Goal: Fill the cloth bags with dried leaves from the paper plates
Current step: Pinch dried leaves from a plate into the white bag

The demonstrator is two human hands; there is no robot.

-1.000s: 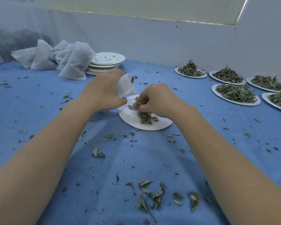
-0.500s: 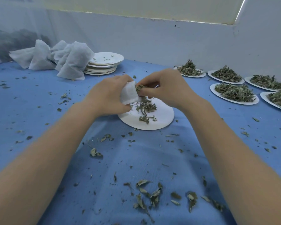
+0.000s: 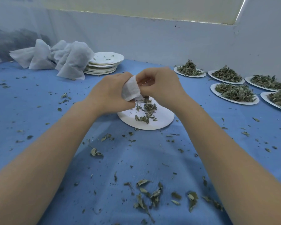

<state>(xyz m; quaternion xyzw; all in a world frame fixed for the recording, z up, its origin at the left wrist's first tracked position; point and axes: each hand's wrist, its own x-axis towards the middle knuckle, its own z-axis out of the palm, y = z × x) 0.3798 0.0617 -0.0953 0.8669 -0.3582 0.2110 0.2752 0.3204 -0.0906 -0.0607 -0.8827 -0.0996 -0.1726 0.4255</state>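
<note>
light: soft, even, bluish; shadows: faint; edges: wide-angle stretch; focus: sharp

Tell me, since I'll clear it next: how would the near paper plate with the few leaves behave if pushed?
The paper plate looks thin and nearly empty, so it is probably light and would slide easily on the blue cloth. Its few leaves lie loose and would likely scatter.

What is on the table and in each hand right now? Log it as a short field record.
left hand: grips the cloth bag
right hand: fingers curled at the bag's mouth; contents hidden
near plate: a few dried leaves left
stacked plates: far left, beside the spare bags
full plates: far right, heaped
table cloth: blue, strewn with leaf bits
</note>
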